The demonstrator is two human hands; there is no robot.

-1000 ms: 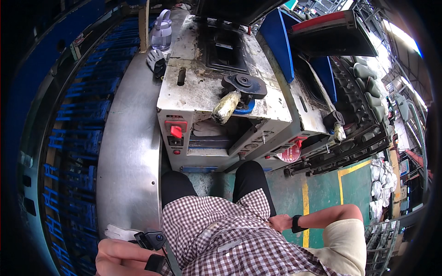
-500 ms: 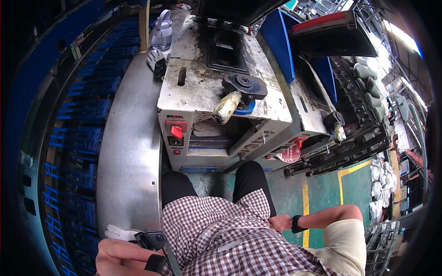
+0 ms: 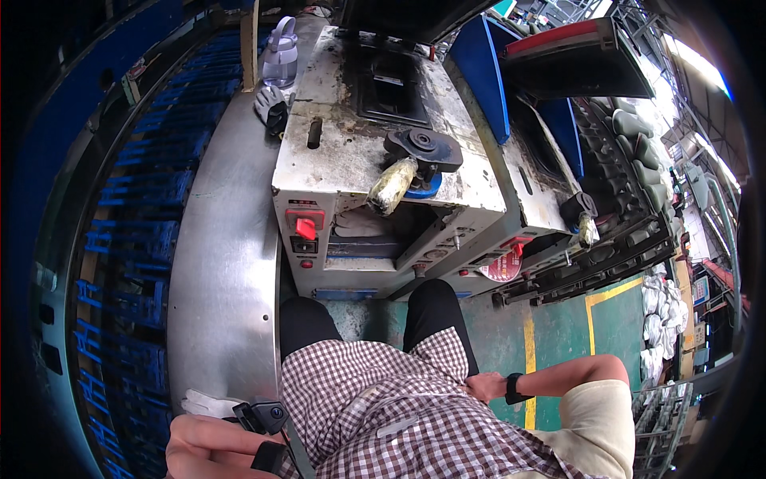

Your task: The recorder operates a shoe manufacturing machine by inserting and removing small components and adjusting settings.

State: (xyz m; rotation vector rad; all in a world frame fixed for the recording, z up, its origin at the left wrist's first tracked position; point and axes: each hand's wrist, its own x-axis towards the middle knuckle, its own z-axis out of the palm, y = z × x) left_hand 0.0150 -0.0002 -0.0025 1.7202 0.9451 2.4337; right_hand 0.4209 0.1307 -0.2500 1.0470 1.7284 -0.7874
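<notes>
My right hand point(image 3: 484, 387) rests at my hip against a brown-and-white checked apron point(image 3: 375, 399), its fingers curled in. Nothing shows in it. A black band point(image 3: 519, 389) circles that wrist. My left arm point(image 3: 199, 443) is bent at the lower left; the fingers of that hand are hidden. A small black camera point(image 3: 270, 416) on a strap sits by the left arm. A white glove point(image 3: 209, 403) lies beside the arm on a metal bench point(image 3: 227, 279). Before my knees stands a stained white machine point(image 3: 471, 172) with a tape-wrapped handle point(image 3: 392, 186) and a red switch point(image 3: 305, 227).
A clear lidded bottle point(image 3: 280, 60) and a grey-black glove point(image 3: 272, 108) rest on the bench's far end. Blue racks point(image 3: 136, 191) run along its left. A second machine point(image 3: 542, 188) with a raised lid point(image 3: 578, 60) adjoins the first. Yellow lines point(image 3: 529, 359) mark the green floor.
</notes>
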